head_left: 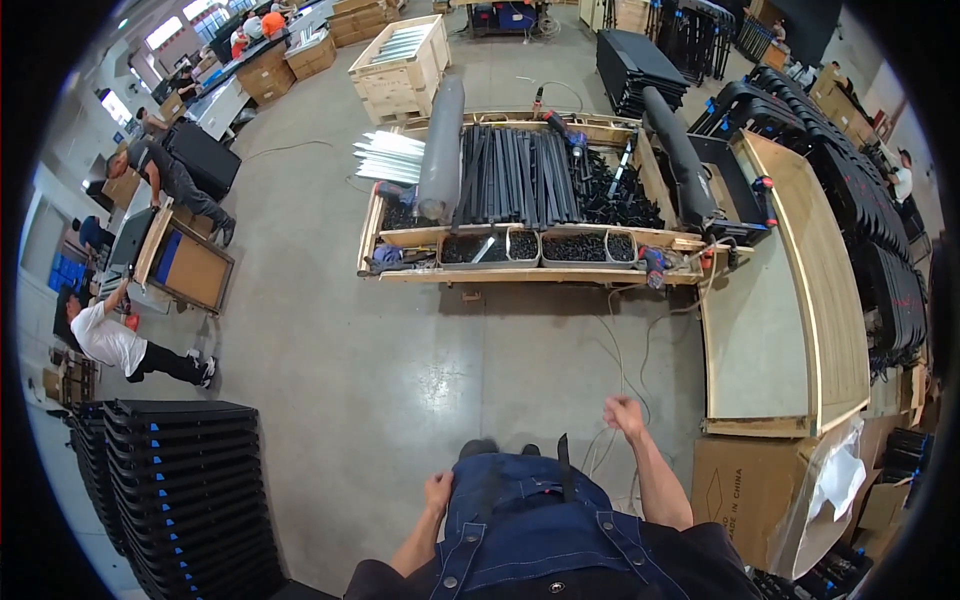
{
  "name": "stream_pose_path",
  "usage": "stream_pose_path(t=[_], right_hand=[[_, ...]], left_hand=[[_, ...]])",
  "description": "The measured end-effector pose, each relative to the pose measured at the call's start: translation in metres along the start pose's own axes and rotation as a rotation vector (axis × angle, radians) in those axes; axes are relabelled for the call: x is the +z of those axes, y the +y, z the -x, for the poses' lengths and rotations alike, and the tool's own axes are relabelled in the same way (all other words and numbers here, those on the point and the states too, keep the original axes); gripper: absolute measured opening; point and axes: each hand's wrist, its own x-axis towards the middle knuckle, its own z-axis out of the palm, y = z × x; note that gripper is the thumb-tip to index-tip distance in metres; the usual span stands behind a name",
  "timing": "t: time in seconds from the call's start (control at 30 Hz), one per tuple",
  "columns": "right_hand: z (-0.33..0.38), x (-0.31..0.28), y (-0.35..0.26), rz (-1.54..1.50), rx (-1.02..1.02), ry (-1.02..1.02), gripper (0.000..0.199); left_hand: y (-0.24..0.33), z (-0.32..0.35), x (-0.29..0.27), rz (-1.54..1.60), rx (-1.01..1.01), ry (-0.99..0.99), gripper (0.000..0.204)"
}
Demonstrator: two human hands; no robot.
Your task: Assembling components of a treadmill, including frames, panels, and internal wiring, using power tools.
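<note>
Left hand and right hand curl inward, any grip I cannot tell; floor stretches to the workbench edge, twelve o'clock; black stack bounds nine.

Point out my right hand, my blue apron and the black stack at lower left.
Right hand (pixel 625 415): head view, its middle.
Blue apron (pixel 528 512): head view, front fabric.
Black stack (pixel 195 490): head view, side edges.

Pale wooden-framed bench, plank-divided, stands on smooth grey floor. Centre: long black bars side by side; small black parts heaped to their right. Front strip: pale-rimmed rectangular trays of small black pieces; red-and-blue power drill near right end. Grey cylindrical roll lies left of bars.
</note>
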Motion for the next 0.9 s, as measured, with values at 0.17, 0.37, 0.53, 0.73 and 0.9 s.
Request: stream_pose_path(t=[0.17, 0.37, 0.53, 0.73, 0.9], right_hand=[[-0.07, 0.057, -0.093, 0.001, -0.009, -0.07, 0.039], [-0.106, 0.031, -0.065, 0.382, 0.205, -0.137, 0.042], [-0.087, -0.009, -0.092, 0.348, 0.31, 0.016, 0.036], [-0.141, -0.013, -0.142, 0.166, 0.38, 0.102, 0.032], [-0.213, -0.002, -0.204, 0.137, 0.289, 0.012, 0.034]], left_hand=[[0.198, -0.124, 0.06, 0.091, 0.262, -0.151, 0.035], [0.445, -0.268, 0.13, 0.013, 0.554, -0.129, 0.037], [0.58, -0.349, 0.186, -0.336, 0.743, 0.134, 0.05], [0.64, -0.422, 0.222, -0.525, 0.645, 0.262, 0.066], [0.646, -0.438, 0.239, -0.73, 0.474, 0.273, 0.067]])
